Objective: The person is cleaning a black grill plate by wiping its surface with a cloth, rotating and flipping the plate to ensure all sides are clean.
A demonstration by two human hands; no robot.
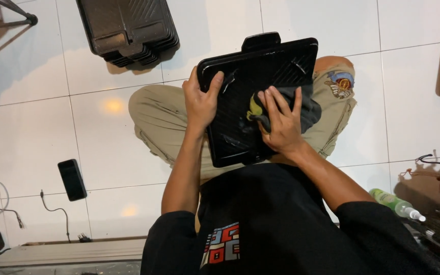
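Note:
A black ribbed plastic tray (276, 61) rests on my lap, above my khaki trousers. My left hand (200, 102) grips its left edge, thumb over the rim. My right hand (281, 125) lies flat on a dark cloth (309, 109) with a yellow patch, pressing it against the tray's inner surface. Shiny wet-looking streaks show on the tray beside the cloth.
A stack of similar black trays (128, 28) sits on the white tiled floor at the top left. A black phone (72, 179) and cables lie at the left. A green spray bottle (395, 203) lies at the right, near dark tools.

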